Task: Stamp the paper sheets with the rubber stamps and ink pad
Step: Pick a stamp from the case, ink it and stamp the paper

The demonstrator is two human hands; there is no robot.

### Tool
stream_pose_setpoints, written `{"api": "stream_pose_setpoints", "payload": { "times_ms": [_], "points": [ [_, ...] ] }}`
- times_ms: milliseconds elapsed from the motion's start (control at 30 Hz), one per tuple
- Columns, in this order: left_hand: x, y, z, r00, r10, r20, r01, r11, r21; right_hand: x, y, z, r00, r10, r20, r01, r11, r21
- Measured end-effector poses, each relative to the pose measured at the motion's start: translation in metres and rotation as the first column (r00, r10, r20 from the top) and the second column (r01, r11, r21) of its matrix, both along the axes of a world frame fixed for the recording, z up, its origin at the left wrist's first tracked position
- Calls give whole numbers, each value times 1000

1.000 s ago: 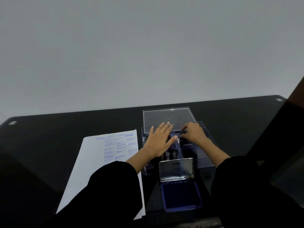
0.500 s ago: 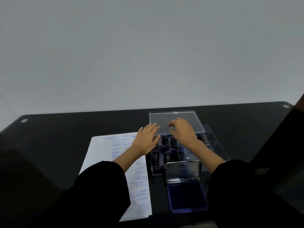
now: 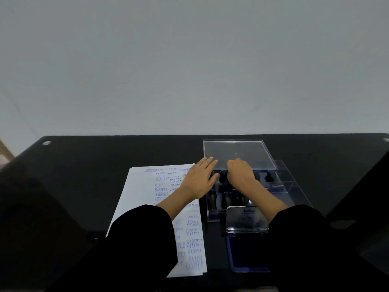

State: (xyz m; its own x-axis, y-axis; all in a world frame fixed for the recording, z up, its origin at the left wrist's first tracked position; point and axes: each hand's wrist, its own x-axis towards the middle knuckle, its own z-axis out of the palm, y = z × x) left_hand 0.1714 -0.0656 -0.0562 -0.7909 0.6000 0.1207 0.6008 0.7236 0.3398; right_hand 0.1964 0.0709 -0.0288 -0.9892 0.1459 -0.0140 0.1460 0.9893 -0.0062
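head view: stamps (image 3: 226, 198) standing in clear box (image 3: 214, 214), right of paper (image 3: 143, 197), beyond open ink pad (image 3: 246, 256). left hand (image 3: 199, 182) lying flat, fingers straight, at box's left edge. right hand (image 3: 240, 175) curling over far row; grip not showing. stamps probably light, rigid; pinching the handle looks best.

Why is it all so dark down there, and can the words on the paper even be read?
Head view throughout: dim, flat light lets the black table and sleeves merge into one dark mass; the ink pad's raised lid catches pale glare; the paper sheet is bright, with SAMPLE, FRAGILE and AIR MAIL legible though soft; the stamps in the clear box are near-black shapes.
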Motion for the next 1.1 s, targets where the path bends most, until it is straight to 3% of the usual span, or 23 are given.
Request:
{"api": "stream_pose_setpoints", "payload": {
  "times_ms": [333, 733, 1100],
  "points": [
    [3, -2, 4, 999, -8, 40, 12, 995, -95, -3, 1, -2, 998, -58, -5, 57, 996, -65],
    [60, -32, 25, 999, -38, -27, 38, 999, 19, 60, -3, 40, 906, -100, -411, -48, 941, -335],
    [125, -66, 35, 998, -29, -56, 28, 1000, -10, 138, -22, 48, 897, -83, -435, -82, 934, -348]
  ]
}}
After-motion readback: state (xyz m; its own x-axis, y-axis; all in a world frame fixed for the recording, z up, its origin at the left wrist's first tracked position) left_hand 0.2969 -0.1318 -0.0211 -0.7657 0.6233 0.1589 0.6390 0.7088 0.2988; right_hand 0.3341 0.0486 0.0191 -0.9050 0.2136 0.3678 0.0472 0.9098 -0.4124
